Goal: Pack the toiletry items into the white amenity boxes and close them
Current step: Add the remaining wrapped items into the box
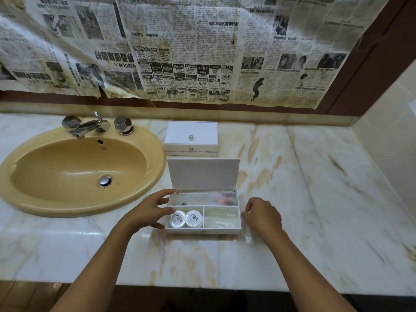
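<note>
Both hands flank the open amenity box (203,218), lower centre of frame, on the marble tabletop (292,244). Left hand (148,211) at the box's left wall, grip apart, fingers spread, thumb low by the front corner; touching or just off, can't tell. Right hand (263,213) at the right wall, grip curled nearly together; looks pinched on a clear wrapper (247,235) hanging beside the box, but too blurred to confirm.

Contents:
- front-left compartment: two round white soaps (185,219) side by side
- front-right: clear-wrapped items, unidentifiable
- rear long compartment: clear packets running left-right, parallel to the hinge

Key relation: lid (203,173) stands upright directly behind both hands, hinge axis left-right. Closing means folding it toward the person; hands roughly equidistant.

Further back, upper centre: second box (191,136), already closed, knob on top. Sink (33,199) at left.
</note>
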The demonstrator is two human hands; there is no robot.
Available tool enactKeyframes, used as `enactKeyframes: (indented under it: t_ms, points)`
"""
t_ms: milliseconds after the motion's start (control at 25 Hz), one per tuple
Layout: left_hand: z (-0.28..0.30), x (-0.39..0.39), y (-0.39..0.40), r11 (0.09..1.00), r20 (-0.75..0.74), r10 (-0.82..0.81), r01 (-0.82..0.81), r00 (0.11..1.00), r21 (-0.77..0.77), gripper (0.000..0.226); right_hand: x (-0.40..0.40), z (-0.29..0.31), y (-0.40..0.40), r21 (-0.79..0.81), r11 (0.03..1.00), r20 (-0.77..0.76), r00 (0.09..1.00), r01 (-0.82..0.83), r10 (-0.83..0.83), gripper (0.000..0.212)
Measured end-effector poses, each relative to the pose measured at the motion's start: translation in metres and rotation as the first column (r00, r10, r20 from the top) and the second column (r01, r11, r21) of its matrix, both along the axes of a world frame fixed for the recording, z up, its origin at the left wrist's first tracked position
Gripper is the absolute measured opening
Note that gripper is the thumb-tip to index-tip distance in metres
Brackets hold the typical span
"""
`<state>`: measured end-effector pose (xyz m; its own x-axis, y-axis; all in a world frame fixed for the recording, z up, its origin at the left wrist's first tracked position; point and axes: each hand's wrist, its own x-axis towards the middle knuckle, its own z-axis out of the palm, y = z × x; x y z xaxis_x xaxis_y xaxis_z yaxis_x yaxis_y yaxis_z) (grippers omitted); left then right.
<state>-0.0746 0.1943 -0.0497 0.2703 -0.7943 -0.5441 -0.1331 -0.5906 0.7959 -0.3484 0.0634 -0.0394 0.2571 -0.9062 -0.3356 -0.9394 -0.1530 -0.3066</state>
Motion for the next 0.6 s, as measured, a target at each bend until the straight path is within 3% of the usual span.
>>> enactKeyframes:
  t_ms: [200,600]
  points:
    - [0.004,-0.003,0.001,1.0,0.0,0.002,-0.002,1.0,-0.005,0.051,-0.001,-0.015,0.006,0.084,0.994,-0.093,0.993,-0.064,0.072,0.018]
    - [0.007,-0.004,0.0,1.0,0.001,0.002,-0.002,1.0,-0.003,0.05,0.001,-0.009,-0.001,-0.024,0.998,0.015,0.998,0.054,-0.054,0.02]
